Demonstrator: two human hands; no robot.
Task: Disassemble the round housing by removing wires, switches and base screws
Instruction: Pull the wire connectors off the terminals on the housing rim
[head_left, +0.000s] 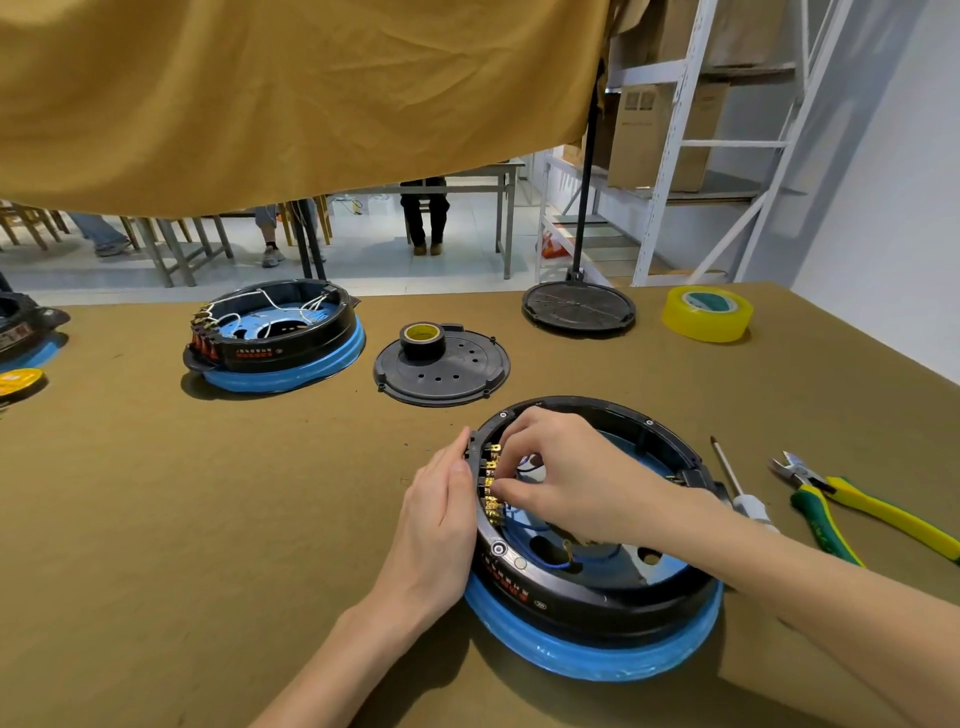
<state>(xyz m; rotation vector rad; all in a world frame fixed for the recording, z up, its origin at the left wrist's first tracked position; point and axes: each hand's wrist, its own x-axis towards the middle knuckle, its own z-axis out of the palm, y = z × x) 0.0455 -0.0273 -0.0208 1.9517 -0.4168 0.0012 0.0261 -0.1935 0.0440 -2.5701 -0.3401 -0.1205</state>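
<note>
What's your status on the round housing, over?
Left hand braces round housing outer wall, fingers straight. Right hand inside, pinching at the brass switch terminals. Blue wires still inside. Nothing blocking.

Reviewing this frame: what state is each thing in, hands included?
Near housing: cover off, terminals exposed.
Left hand: flat against the housing's outer wall.
Right hand: inside the housing, fingers pinching at the brass terminals.
Far housing: open, white wires attached.
Cutters: lying unused.
Screwdriver: lying unused.
</note>
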